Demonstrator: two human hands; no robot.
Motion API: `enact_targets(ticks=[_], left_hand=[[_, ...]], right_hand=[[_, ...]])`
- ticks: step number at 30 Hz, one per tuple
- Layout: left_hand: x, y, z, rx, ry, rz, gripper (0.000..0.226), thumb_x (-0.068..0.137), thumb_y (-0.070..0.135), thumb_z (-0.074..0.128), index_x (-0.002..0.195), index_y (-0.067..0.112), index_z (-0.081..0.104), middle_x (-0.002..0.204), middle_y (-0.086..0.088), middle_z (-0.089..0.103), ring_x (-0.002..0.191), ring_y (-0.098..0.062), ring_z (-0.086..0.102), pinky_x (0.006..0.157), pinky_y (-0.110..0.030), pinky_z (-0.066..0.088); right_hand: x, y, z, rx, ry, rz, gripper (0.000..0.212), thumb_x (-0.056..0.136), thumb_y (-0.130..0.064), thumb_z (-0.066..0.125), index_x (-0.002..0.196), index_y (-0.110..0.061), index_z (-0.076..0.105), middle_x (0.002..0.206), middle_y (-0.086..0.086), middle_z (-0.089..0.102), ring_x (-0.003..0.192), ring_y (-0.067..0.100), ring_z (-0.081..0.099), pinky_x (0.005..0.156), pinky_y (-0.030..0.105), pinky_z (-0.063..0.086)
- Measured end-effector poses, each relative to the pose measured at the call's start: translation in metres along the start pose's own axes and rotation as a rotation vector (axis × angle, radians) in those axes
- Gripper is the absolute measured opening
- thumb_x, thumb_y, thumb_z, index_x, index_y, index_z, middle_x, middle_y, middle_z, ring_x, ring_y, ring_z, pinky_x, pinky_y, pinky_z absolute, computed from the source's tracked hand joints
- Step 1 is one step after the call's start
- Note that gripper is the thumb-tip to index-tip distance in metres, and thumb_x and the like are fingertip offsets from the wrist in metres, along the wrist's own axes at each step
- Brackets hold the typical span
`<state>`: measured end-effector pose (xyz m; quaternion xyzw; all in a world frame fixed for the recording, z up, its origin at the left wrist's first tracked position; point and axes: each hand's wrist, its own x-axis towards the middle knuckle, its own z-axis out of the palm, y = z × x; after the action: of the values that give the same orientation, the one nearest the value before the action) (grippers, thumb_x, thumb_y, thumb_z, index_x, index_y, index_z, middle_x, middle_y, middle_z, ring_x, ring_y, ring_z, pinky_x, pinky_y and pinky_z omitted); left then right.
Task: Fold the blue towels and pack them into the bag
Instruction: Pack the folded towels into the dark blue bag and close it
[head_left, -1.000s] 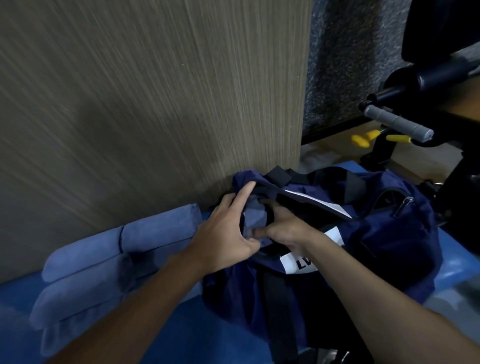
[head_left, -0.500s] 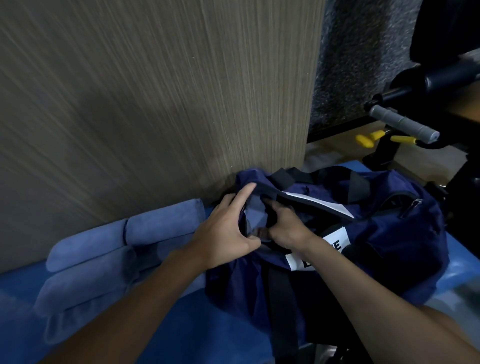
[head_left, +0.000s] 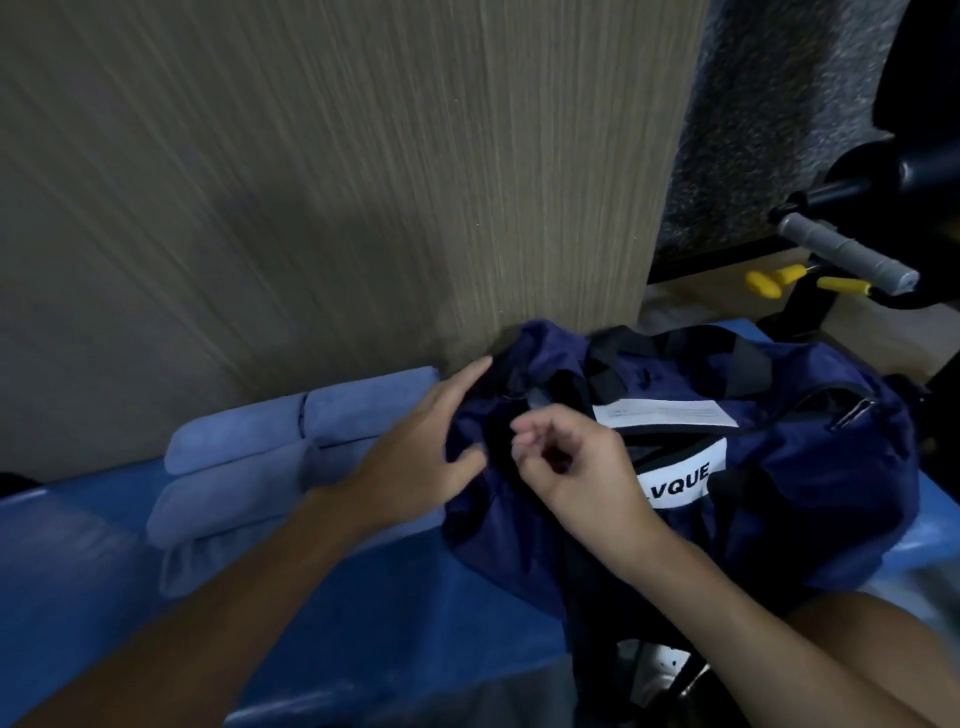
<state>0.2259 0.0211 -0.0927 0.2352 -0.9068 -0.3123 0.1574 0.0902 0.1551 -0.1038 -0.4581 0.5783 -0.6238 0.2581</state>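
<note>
A navy duffel bag with black straps and a white "LVQUE" label lies on the blue surface against the wood-grain panel. My left hand grips the fabric at the bag's left end, fingers on top and thumb underneath. My right hand hovers over the bag's top with curled fingers, its fingertips pinched at the black zip line. Several folded light-blue towels are stacked to the left of the bag, against the panel. No towel shows inside the bag's opening.
A blue mat covers the surface under the bag and towels. A wood-grain panel rises right behind them. Black exercise equipment with a grey handle and yellow-tipped parts stands at the far right.
My right hand has come out of the bag's opening and now pinches at its top. The light-blue towel seen between my hands is no longer visible. The left hand keeps its grip.
</note>
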Motion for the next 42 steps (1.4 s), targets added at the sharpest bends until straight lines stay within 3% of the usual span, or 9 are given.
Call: enact_targets(ticks=[5, 9, 18, 22, 27, 32, 35, 38, 42], left_hand=[[-0.039, -0.038, -0.032, 0.292, 0.061, -0.114, 0.065, 0.08, 0.043, 0.041, 0.139, 0.016, 0.047, 0.133, 0.003, 0.053, 0.121, -0.016, 0.052, 0.104, -0.03, 0.04], [-0.06, -0.065, -0.067, 0.47, 0.152, -0.165, 0.058, 0.078, 0.042, 0.041, 0.129, 0.02, 0.054, 0.123, 0.002, 0.059, 0.108, -0.022, 0.057, 0.091, -0.051, 0.046], [-0.095, -0.11, -0.118, 0.547, -0.137, -0.471, 0.072, 0.081, 0.055, 0.036, 0.147, 0.025, 0.035, 0.143, 0.0, 0.046, 0.129, -0.021, 0.045, 0.104, -0.044, 0.038], [-0.089, -0.111, -0.128, 0.736, -0.271, -0.479, 0.05, 0.082, 0.059, 0.053, 0.126, 0.037, 0.05, 0.119, 0.007, 0.045, 0.119, -0.018, 0.041, 0.099, -0.044, 0.032], [-0.093, -0.11, -0.137, 0.492, -0.301, -0.492, 0.039, 0.061, 0.069, 0.056, 0.086, 0.044, 0.04, 0.091, 0.012, 0.053, 0.09, -0.015, 0.052, 0.088, -0.044, 0.047], [-0.108, -0.104, -0.134, 0.26, -0.107, -0.383, 0.037, 0.072, 0.048, 0.065, 0.101, 0.043, 0.043, 0.093, 0.011, 0.061, 0.091, -0.009, 0.06, 0.087, -0.038, 0.051], [-0.106, -0.075, -0.13, 0.055, 0.16, -0.33, 0.052, 0.071, 0.04, 0.078, 0.113, 0.03, 0.049, 0.097, 0.012, 0.063, 0.091, 0.005, 0.06, 0.082, -0.017, 0.048], [-0.095, -0.028, -0.113, -0.217, 0.423, -0.28, 0.039, 0.078, 0.015, 0.08, 0.105, 0.022, 0.054, 0.092, 0.01, 0.065, 0.083, 0.007, 0.062, 0.072, -0.012, 0.048], [-0.071, 0.018, -0.082, -0.484, 0.434, -0.259, 0.036, 0.081, 0.023, 0.079, 0.107, 0.02, 0.055, 0.097, 0.003, 0.069, 0.088, -0.005, 0.068, 0.07, -0.019, 0.053]], right_hand=[[-0.011, 0.0, 0.032, 0.073, -0.108, 0.037, 0.029, 0.084, 0.004, 0.064, 0.09, -0.025, 0.065, 0.071, -0.014, 0.061, 0.068, 0.027, 0.058, 0.065, 0.022, 0.048], [-0.015, 0.002, 0.055, 0.117, -0.169, 0.127, 0.028, 0.085, 0.004, 0.063, 0.09, -0.024, 0.066, 0.076, -0.006, 0.063, 0.073, 0.033, 0.06, 0.063, 0.029, 0.052], [-0.006, -0.01, 0.111, 0.151, -0.247, 0.246, 0.026, 0.088, 0.01, 0.054, 0.093, -0.013, 0.064, 0.082, 0.01, 0.065, 0.065, 0.017, 0.061, 0.059, 0.027, 0.054], [-0.002, -0.015, 0.128, 0.164, -0.234, 0.286, 0.028, 0.089, 0.011, 0.052, 0.092, -0.013, 0.064, 0.084, 0.008, 0.066, 0.065, 0.016, 0.061, 0.059, 0.027, 0.054], [-0.003, -0.018, 0.138, 0.131, -0.219, 0.28, 0.027, 0.089, 0.013, 0.051, 0.092, -0.01, 0.065, 0.081, 0.006, 0.066, 0.059, 0.006, 0.06, 0.059, 0.017, 0.049], [-0.008, -0.022, 0.139, 0.097, -0.219, 0.274, 0.027, 0.089, 0.01, 0.055, 0.094, -0.015, 0.065, 0.082, 0.004, 0.067, 0.067, 0.006, 0.063, 0.066, 0.019, 0.049], [-0.01, -0.03, 0.134, 0.075, -0.201, 0.222, 0.033, 0.086, 0.004, 0.064, 0.105, -0.023, 0.061, 0.093, 0.001, 0.066, 0.086, 0.01, 0.062, 0.081, 0.022, 0.05], [-0.012, -0.047, 0.118, 0.202, -0.268, 0.247, 0.066, 0.08, -0.01, 0.075, 0.133, -0.032, 0.043, 0.114, 0.001, 0.059, 0.105, 0.009, 0.06, 0.088, 0.022, 0.051], [-0.012, -0.06, 0.086, 0.314, -0.317, 0.207, 0.09, 0.076, -0.024, 0.081, 0.142, -0.05, 0.026, 0.125, -0.001, 0.062, 0.113, 0.014, 0.063, 0.091, 0.038, 0.054]])
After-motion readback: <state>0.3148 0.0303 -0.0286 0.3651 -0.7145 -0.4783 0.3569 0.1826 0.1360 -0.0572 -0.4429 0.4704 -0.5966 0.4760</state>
